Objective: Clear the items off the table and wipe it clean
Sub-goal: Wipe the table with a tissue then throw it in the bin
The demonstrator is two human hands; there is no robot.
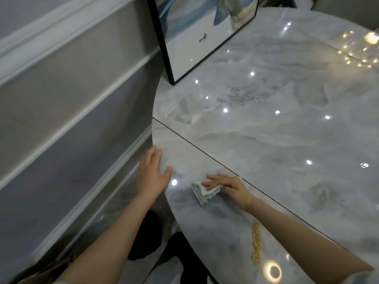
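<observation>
1. The right hand (224,186) lies flat, fingers straight, pressing a folded pale cloth (205,191) onto the glossy marble table (266,130) near its left rim.
2. The left hand (152,175) is spread open, fingers extended, holding nothing, at the table's curved edge; whether it touches the surface cannot be told.
3. A black-framed picture (194,37) stands on the table's far side, well apart from both hands.

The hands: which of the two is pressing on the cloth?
The right hand presses the folded cloth with straight fingers. The left hand lies flat on the bare table near its edge, touching no cloth.
</observation>
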